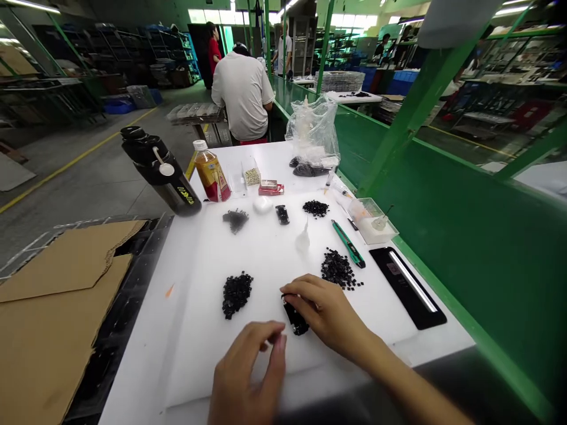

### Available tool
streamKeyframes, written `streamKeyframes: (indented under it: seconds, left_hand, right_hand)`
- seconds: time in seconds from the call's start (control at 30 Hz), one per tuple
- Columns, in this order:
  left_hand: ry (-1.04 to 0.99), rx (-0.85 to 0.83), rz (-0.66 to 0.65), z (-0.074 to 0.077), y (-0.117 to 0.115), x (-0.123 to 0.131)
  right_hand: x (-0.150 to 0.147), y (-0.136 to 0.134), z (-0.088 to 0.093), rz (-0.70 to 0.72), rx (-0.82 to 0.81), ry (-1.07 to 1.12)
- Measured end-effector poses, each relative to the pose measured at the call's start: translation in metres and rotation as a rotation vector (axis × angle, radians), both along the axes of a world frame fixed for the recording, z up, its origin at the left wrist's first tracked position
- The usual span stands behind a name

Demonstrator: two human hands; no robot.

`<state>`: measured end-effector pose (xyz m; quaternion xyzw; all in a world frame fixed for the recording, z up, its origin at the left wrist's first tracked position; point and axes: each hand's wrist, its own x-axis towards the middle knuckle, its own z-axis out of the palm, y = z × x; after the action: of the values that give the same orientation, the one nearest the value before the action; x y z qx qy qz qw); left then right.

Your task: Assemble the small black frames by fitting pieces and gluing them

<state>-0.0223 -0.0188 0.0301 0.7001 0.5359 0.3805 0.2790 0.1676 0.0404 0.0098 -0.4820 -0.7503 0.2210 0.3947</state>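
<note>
My right hand [325,310] rests on the white table [274,260], fingers curled over a small black part [296,319] that it presses or grips. My left hand [248,369] is just left of it, thumb and fingers pinched together on something tiny that I cannot make out. A heap of small black pieces [236,292] lies left of the part, and a second heap [339,268] lies to its right. Farther back sit a smaller black heap [315,207], a dark grey heap [235,219] and another black part [282,214].
A green utility knife [348,243], a black phone-like slab [407,286], a clear box [372,221], a plastic bag [313,133], a tea bottle [212,173] and a black flask [160,171] stand around. Cardboard [57,295] lies left. A person in white [243,94] sits ahead.
</note>
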Motion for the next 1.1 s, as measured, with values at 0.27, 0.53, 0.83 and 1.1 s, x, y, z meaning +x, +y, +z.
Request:
streamKeyframes:
  seconds: [0.27,0.53,0.83,1.1]
  left_hand:
    - [0.218,0.319,-0.170,-0.029,0.027,0.017]
    - [0.282,0.279,-0.158,-0.034,0.027,0.021]
    - [0.246,0.286,-0.089,-0.037,0.024,0.025]
    - [0.172,0.206,-0.159,-0.030,0.024,0.022]
  right_hand:
    - [0.050,-0.016,-0.010,-0.326,0.068,-0.111]
    - [0.037,-0.028,-0.021,-0.328,0.082,-0.210]
    - [0.035,-0.015,-0.008,-0.283,-0.043,-0.312]
    - [0.037,0.010,0.022,-0.322,0.035,-0.433]
